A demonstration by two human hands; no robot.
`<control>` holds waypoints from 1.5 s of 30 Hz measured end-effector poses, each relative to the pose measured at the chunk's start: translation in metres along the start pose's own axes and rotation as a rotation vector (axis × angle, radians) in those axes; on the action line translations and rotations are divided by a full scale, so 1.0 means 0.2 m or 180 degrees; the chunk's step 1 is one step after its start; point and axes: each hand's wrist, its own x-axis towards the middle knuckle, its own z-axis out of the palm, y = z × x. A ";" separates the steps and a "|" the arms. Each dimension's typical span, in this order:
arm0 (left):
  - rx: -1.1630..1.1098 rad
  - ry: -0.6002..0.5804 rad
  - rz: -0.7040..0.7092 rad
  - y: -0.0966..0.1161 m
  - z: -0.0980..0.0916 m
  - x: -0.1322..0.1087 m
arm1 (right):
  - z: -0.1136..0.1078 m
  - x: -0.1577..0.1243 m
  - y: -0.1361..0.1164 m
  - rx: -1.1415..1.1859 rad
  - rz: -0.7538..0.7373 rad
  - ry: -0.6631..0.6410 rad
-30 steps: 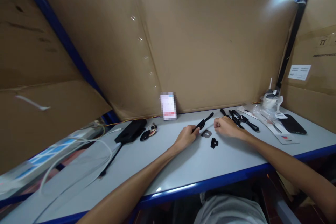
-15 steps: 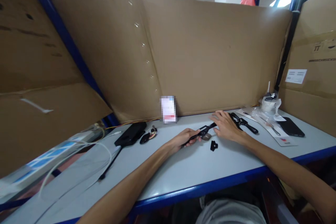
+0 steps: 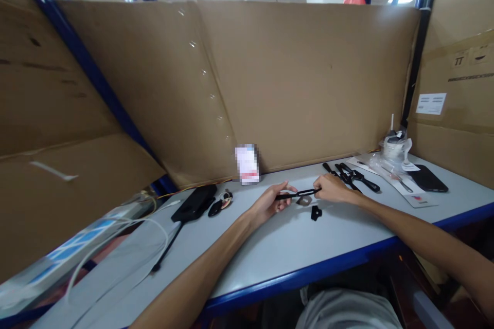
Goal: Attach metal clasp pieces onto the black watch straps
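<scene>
A slim black spokeshave body (image 3: pixel 306 193) with a slotted middle is held level between my two hands, just above the table. My left hand (image 3: pixel 270 200) has its handle on the left, thumb and some fingers loosely extended. My right hand (image 3: pixel 332 188) is closed round the other end, hiding that handle. Beneath the tool lies a small grey metal blade (image 3: pixel 305 200), partly covered by it. Nearer to me on the table is a small black cap piece (image 3: pixel 316 213). Beyond my right hand several black-handled tools (image 3: pixel 363 179) of similar shape lie together.
Left of my hands are keys (image 3: pixel 221 203) and a black box with a cable (image 3: pixel 194 202). A blurred upright screen (image 3: pixel 247 165) leans on the cardboard (image 3: pixel 309 87). To the right are a packaged tool (image 3: pixel 404 185), a black phone (image 3: pixel 429 179) and a bagged cup (image 3: pixel 393 148).
My right hand has gone from lying over the tool's far end with spread fingers to a closed grip on it. The spokeshave is now turned more level, and my left fingers have loosened.
</scene>
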 end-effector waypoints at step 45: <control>0.2572 0.1103 0.1498 -0.06 0.07 0.02 | 0.03 0.53 0.10 -0.1544 -0.0134 -0.0153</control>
